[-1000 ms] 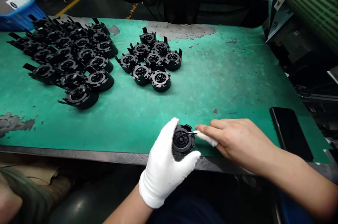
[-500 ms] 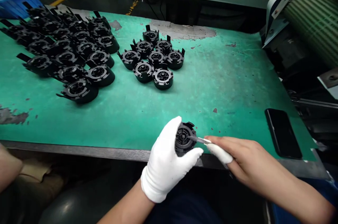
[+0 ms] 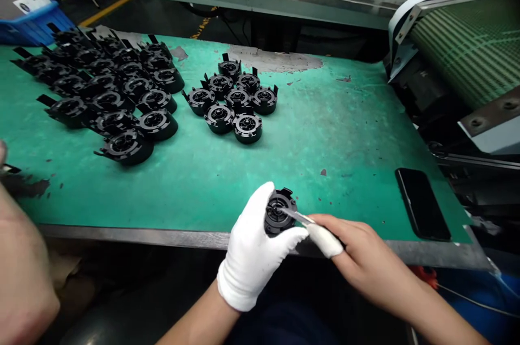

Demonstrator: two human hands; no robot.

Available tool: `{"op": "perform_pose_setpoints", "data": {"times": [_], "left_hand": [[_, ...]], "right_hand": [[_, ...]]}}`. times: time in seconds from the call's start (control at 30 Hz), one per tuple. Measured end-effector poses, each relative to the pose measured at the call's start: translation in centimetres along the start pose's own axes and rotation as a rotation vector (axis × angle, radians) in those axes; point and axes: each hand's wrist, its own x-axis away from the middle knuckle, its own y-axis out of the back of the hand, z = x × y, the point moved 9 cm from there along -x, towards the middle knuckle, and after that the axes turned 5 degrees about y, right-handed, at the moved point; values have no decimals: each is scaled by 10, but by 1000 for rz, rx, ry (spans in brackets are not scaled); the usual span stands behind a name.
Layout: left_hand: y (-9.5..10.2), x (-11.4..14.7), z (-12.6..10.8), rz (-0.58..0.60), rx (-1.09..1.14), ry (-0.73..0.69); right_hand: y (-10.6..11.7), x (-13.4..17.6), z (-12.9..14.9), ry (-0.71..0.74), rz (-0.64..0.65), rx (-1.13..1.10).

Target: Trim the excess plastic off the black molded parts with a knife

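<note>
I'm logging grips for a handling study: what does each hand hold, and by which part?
The white-gloved left hand grips a round black plastic part by its rim. The bare right hand pinches a thin metal tool by its rear end.

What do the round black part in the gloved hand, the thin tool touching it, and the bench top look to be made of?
The round black part looks like moulded plastic: matte black with fine ribs and tabs. The thin tool seems metal, given its silvery, shiny blade. The bench top looks like a green rubbery mat, worn through to grey in patches. The left hand wears a white knit glove, likely fabric.
</note>
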Motion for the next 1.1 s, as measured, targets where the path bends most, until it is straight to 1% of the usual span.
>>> {"op": "perform_pose_setpoints", "data": {"times": [0.1,0.13,0.2,0.23,0.27,0.3,0.33,0.4,0.43,0.47,0.5,0.57,0.63,0.73,0.87,0.93,1.0,1.1], "left_hand": [[-2,20,0,-11,29,59],[-3,31,0,-4,19,77],[-7,54,-4,39,-31,80],[-10,64,-7,70,-58,64],[-11,72,-9,101,-77,49],[-11,76,-11,116,-85,39],[-9,76,-11,106,-82,42],[1,62,-9,36,-57,66],[5,51,-8,11,-40,71],[7,38,-7,12,-24,63],[5,24,-7,51,-11,47],[-3,1,-7,171,-2,12],[-9,-13,-5,245,-10,6],[-10,-19,-1,244,-33,6],[-11,-16,-2,225,-34,-15],[-10,-16,-3,211,-30,-30],[-9,-16,-5,196,-27,-52],[-8,-17,-10,174,-18,-96]], "right_hand": [[-6,-5,-4,-62,-208,-265],[-7,-9,-7,-88,-270,-321],[-4,-17,-13,-128,-365,-354],[1,-22,-16,-126,-380,-338],[7,-26,-17,-105,-368,-309],[14,-29,-17,-64,-334,-268],[21,-30,-15,-14,-293,-215],[32,-25,-14,61,-199,-75],[35,-20,-14,78,-154,8],[36,-16,-15,82,-111,91],[35,-13,-17,75,-64,172],[31,-9,-21,44,10,307],[27,-8,-24,15,56,388],[19,-5,-26,-14,108,391],[7,3,-21,-30,149,274],[6,6,-18,-34,131,222],[9,8,-15,-27,86,192],[13,11,-17,-44,20,234]]}}
